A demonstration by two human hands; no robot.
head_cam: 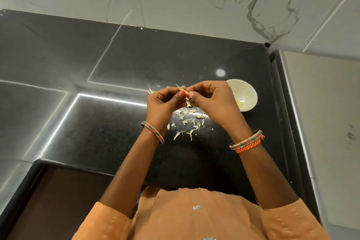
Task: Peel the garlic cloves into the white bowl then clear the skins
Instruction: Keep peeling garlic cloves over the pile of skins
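Above the black counter (pixel 97 64), in the head view, the left hand (pixel 162 103) and right hand (pixel 212 99) pinch one garlic clove (pixel 184 91) between them. The white bowl (pixel 243 96) sits at three o'clock, touching the right hand; skins (pixel 189 122) litter six o'clock. A slipping clove could land among them.

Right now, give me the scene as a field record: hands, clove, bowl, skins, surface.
left hand: pinching the garlic clove, thumb on it
right hand: fingertips on the same clove, from the other side
garlic clove: held above the counter between both hands, skin partly on
white bowl: on the counter, right of the hands, a few pale peeled pieces inside
skins: loose, scattered on the counter under and near the hands
counter: dark polished stone
task stage: peeling under way, skins not yet cleared
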